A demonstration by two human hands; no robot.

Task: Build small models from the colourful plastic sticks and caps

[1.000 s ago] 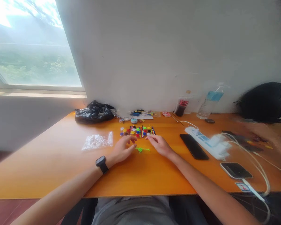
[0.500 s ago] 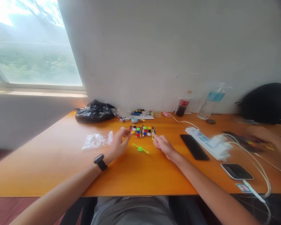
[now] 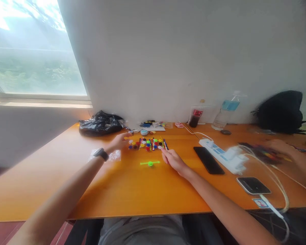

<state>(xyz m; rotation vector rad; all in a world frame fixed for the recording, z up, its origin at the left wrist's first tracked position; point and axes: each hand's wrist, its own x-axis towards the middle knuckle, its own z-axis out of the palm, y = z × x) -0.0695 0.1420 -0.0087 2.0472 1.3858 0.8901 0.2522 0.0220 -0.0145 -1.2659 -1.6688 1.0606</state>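
Observation:
My left hand [image 3: 118,142] reaches over the left end of a row of small coloured discs [image 3: 142,145], its fingers stretched forward and seemingly holding nothing. Thin coloured sticks [image 3: 153,144] lie in bundles among those discs. My right hand [image 3: 173,160] is at the row's right end, fingers closed in a pinch, thumb beside a white disc [image 3: 159,147]. Whatever it pinches is too small to make out; a thin yellow stick shows just beyond the fingertips. Between me and the row, a bright green two-bladed propeller piece [image 3: 150,164] is on the table.
Under my left wrist lies a clear plastic bag [image 3: 114,156]. A black bag [image 3: 100,123], a white paper [image 3: 155,129] and bottles [image 3: 225,114] stand along the wall. To the right are a phone [image 3: 208,160], power strip [image 3: 220,154], charging device [image 3: 253,185], cables and another person's hand [image 3: 283,147].
My left hand has moved left and farther away, uncovering discs at the row's left end. My right hand has shifted slightly toward me. The green propeller piece has turned from slanted to nearly level.

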